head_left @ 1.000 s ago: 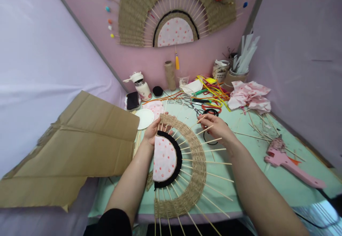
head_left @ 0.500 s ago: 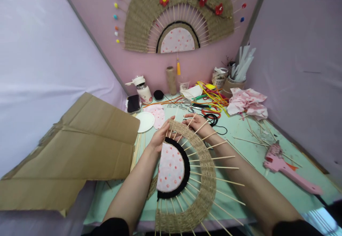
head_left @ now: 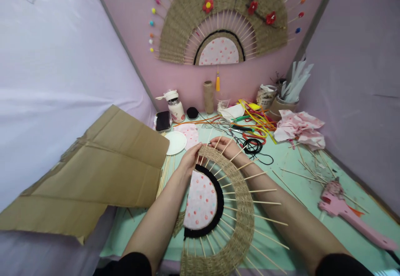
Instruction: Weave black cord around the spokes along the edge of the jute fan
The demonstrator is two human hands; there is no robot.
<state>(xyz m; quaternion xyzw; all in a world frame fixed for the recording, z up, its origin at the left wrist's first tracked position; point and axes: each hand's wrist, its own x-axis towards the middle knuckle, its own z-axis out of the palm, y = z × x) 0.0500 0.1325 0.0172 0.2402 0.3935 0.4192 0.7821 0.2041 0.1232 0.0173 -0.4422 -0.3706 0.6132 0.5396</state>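
Note:
A half-round woven fan (head_left: 245,201) stands on its side before me, its straight edge to the left. It has a straw band on thin wooden sticks, a black inner border and a pink spotted half-circle centre (head_left: 201,201). My left hand (head_left: 189,159) is closed on the upper end of the band, thumb on top. Behind the upper sticks, my right hand (head_left: 225,146) has its fingertips pinched together close to that same end. Sticks partly cover the fingers, and what they pinch is too small to make out. More woven straw (head_left: 178,224) shows behind my left forearm.
Cardboard (head_left: 125,163) leans at left. On the table are a pink glue gun (head_left: 346,213), black cord (head_left: 253,146), pliers (head_left: 242,128), crumpled spotted cloth (head_left: 300,128), loose sticks and a white bottle (head_left: 176,109). A finished fan (head_left: 175,38) hangs on the wall.
The view has turned slightly, so the background sits farther right. My right fingers have come together and closer to the band's upper end. My left hand keeps its hold.

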